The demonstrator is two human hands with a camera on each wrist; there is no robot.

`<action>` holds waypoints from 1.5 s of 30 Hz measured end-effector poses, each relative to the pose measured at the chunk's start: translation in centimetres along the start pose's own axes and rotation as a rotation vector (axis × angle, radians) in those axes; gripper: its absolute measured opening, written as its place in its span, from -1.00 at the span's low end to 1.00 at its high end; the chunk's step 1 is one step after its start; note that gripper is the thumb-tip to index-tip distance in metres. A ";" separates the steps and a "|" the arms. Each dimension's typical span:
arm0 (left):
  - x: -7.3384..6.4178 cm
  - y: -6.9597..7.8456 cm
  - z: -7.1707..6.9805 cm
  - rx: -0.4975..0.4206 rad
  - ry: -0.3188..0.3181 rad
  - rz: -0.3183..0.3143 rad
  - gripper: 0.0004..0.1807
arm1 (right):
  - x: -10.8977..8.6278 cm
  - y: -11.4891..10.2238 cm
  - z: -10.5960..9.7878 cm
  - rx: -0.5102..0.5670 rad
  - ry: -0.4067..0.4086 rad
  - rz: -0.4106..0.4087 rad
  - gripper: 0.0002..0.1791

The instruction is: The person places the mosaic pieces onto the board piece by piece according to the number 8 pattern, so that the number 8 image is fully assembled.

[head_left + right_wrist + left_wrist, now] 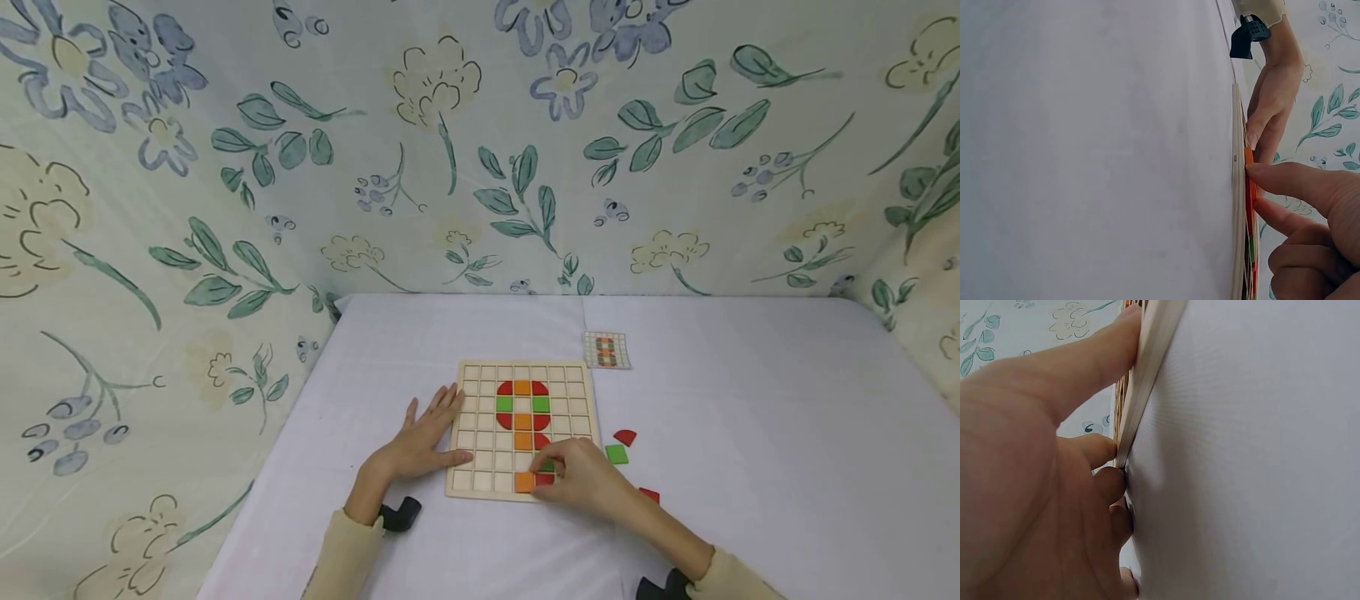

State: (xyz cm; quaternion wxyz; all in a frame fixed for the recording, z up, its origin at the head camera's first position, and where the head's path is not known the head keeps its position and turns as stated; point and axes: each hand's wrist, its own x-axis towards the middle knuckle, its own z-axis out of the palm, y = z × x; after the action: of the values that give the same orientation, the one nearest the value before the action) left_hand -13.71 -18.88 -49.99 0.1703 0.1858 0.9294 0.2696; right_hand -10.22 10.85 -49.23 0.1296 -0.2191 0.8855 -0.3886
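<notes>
A wooden grid board (480, 433) lies on the white table and carries red, green and orange tiles in a column pattern. My left hand (427, 437) lies flat against the board's left edge (1144, 381), fingers straight, thumb touching the frame. My right hand (573, 477) is at the board's bottom row, fingers curled, pinching a red tile (545, 479) beside an orange tile (524, 482). In the right wrist view a fingertip (1260, 172) presses on the orange tile (1249, 181) at the board's edge.
Loose pieces lie right of the board: a red quarter-round (625, 437), a green square (617, 454) and a red piece (649, 495). A small pattern card (606, 349) sits behind the board. Floral cloth walls surround the white table (750, 433).
</notes>
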 end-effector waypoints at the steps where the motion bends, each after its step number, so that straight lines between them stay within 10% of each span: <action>1: 0.0 0.0 0.0 0.002 -0.001 0.000 0.14 | 0.0 -0.1 0.0 -0.006 0.003 0.001 -0.78; 18: 0.1 -0.1 -0.1 0.013 0.004 -0.001 0.14 | -0.1 -0.3 0.1 0.006 0.021 0.018 -0.78; 29: 0.0 -0.1 0.0 0.007 0.001 0.004 0.14 | -3.4 3.8 -5.7 0.011 0.092 0.151 -0.75; 45: -0.1 0.1 0.0 0.018 0.005 0.022 0.13 | -7.6 9.0 -9.4 0.042 -0.094 0.167 -0.70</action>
State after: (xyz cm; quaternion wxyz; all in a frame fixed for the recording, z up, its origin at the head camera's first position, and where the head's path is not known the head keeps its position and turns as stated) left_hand -13.61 -18.88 -49.92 0.1636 0.1968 0.9301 0.2636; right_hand -9.96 25.90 -49.21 0.2075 -0.1596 0.8854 -0.3841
